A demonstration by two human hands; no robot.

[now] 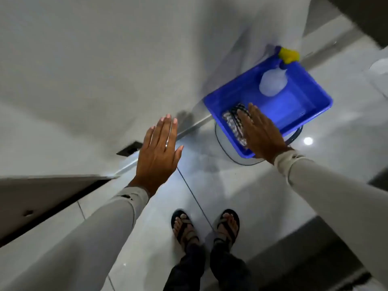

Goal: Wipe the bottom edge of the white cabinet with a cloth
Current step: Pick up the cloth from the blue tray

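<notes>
The white cabinet (pixel 88 66) fills the upper left, and its bottom edge (pixel 195 126) runs as a grey strip down to the floor. A folded checked cloth (pixel 233 122) lies in the near corner of a blue plastic tub (pixel 315 95). My right hand (pixel 262 133) hovers flat over the tub, fingers apart, partly covering the cloth and holding nothing. My left hand (pixel 159 152) is stretched out flat in front of the cabinet's bottom edge, fingers apart, with nothing in it.
A white spray bottle (pixel 273 82) with a yellow and blue nozzle leans in the tub's far corner. The tub rests on a round stand (pixel 231 156) on the glossy tiled floor. My sandalled feet (pixel 205 225) stand below. A dark vent slot (pixel 129 151) sits low on the cabinet.
</notes>
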